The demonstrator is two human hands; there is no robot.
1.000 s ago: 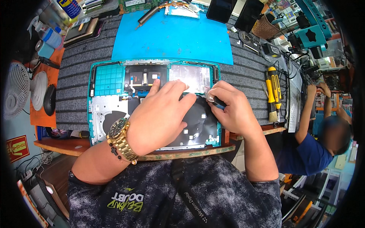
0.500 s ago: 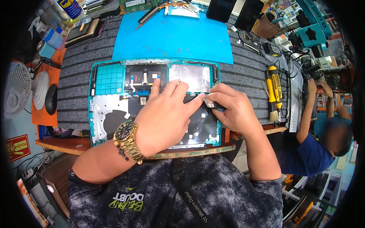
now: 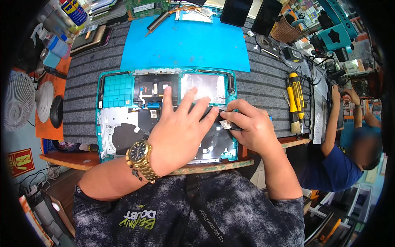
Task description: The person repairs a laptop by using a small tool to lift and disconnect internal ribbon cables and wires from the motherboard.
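A laptop's teal casing half (image 3: 118,88) lies with its inside up at the table's front edge. Black film (image 3: 214,138) covers much of its lower half. Across the casing, my left hand (image 3: 181,121) rests with its fingers spread; the thumb presses near the film's upper edge. My right hand (image 3: 249,125) is closed in a pinch at the film's upper right corner. A small pale piece (image 3: 226,124) shows under its fingers, perhaps the film's folded corner. The tips of the right fingers are partly hidden.
A blue mat (image 3: 185,45) lies beyond the casing, with a tweezer-like tool (image 3: 158,22) on it. Yellow-and-black screwdrivers (image 3: 297,96) and a brush (image 3: 295,126) lie to the right. Another person (image 3: 341,164) works at far right. A mouse (image 3: 56,106) and fan (image 3: 19,96) stand left.
My left hand's fingers have shifted slightly down and spread a little more. The right hand has barely moved and keeps its pinch. The whole view has shifted slightly.
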